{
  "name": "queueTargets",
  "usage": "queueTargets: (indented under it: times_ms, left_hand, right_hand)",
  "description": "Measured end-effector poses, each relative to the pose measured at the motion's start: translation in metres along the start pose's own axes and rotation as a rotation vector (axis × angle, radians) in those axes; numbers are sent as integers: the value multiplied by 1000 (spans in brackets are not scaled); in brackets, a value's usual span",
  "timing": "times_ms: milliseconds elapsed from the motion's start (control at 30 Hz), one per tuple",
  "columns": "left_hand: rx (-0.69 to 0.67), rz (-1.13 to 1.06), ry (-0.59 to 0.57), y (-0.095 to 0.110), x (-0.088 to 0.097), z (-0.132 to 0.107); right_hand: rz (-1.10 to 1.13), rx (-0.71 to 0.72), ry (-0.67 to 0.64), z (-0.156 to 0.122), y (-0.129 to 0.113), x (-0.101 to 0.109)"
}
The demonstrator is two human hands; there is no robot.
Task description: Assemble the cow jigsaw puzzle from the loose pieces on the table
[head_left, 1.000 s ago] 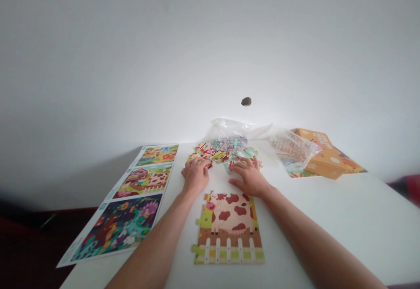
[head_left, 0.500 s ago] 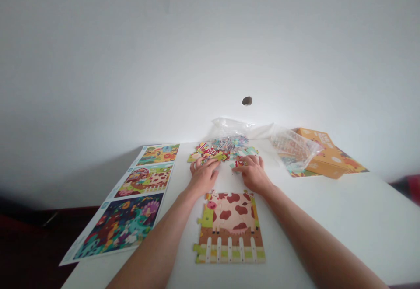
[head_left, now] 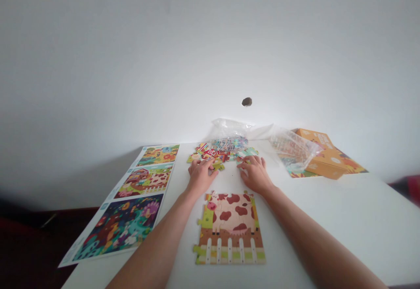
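Note:
My left hand (head_left: 201, 177) lies flat with its fingertips on the near edge of a heap of loose jigsaw pieces (head_left: 210, 154). My right hand (head_left: 255, 175) rests on the white table (head_left: 328, 223), its fingers spread and just touching the pieces at the heap's right end. Neither hand shows a piece held in it. Nearer me, between my forearms, lies an assembled cow jigsaw (head_left: 229, 228) with a white fence along its bottom. Its upper right corner sits just below my right wrist.
A printed sheet of puzzle pictures (head_left: 138, 197) lies along the table's left side. A clear plastic bag of pieces (head_left: 229, 134) stands at the back, and another clear bag (head_left: 293, 149) leans on an orange puzzle box (head_left: 324, 155) at the back right. A white wall rises behind.
My left hand has slid back from the heap and then forward onto its edge. My right hand has shifted slightly right, and the small piece at its fingertips no longer stands out.

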State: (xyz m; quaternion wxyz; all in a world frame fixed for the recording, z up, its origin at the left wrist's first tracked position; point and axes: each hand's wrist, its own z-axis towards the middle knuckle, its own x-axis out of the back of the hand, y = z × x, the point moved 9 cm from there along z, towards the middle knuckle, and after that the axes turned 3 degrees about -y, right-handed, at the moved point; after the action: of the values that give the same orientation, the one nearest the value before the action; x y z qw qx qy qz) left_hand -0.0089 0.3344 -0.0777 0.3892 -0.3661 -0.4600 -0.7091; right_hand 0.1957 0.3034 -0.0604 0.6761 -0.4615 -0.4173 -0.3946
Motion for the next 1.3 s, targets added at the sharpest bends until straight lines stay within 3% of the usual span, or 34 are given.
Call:
queueTargets:
  times_ms: [133, 333, 567, 967, 1133, 1300]
  left_hand:
    - [34, 44, -48, 1, 1, -1]
    - [100, 152, -27, -2, 8, -5]
    - [145, 72, -35, -7, 6, -6]
    - [-29, -370, 191, 8, 26, -4]
    - [-55, -718, 110, 14, 19, -4]
    - [-203, -749, 22, 32, 11, -8]
  right_hand:
    - [18, -1, 23, 1, 3, 1]
    - [53, 0, 86, 1, 6, 1]
    - [72, 12, 107, 1, 8, 0]
    - [221, 207, 55, -1, -15, -4]
    - [325, 236, 83, -2, -19, -3]
    - [429, 226, 135, 1, -14, 1]
